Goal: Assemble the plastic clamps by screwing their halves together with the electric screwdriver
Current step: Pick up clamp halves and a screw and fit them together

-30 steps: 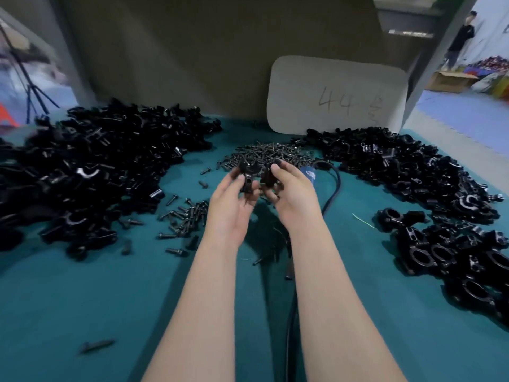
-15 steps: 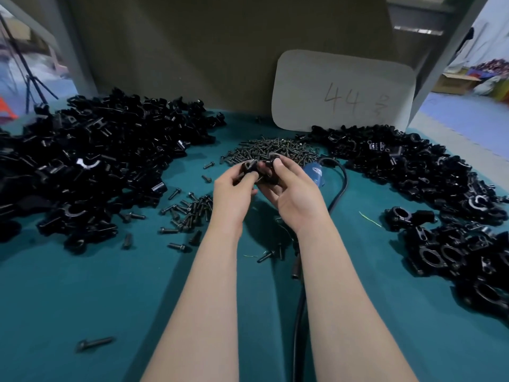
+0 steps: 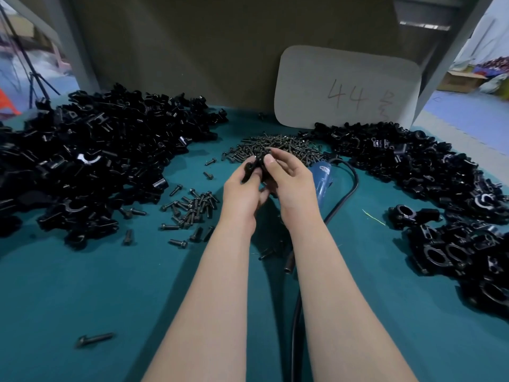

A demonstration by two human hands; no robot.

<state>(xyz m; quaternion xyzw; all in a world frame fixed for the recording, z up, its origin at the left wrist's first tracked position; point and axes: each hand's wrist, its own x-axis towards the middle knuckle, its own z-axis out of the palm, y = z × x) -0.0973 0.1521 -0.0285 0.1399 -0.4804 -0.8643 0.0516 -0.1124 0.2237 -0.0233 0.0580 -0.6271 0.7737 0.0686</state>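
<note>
Both hands meet above the teal table (image 3: 82,285), just in front of the heap of screws (image 3: 278,148) that lies at the foot of the grey card (image 3: 347,86) marked "44". The left hand (image 3: 242,193) is curled, its thumb and fingers pinching one side of a small black clamp (image 3: 254,168); the right hand (image 3: 292,180) is closed over the clamp's other side, thumb on top. Whether the clamp's halves are fully seated together cannot be told, as the fingers cover most of it. The blue screwdriver (image 3: 322,180) lies on the table just right of the right hand, its black cable (image 3: 347,194) looping away and back under the right forearm. Left of the screw heap sprawls a large pile of clamp parts (image 3: 91,161); right of it another black pile (image 3: 413,158). A smaller scatter of screws (image 3: 192,209) lies left of the left wrist.
</note>
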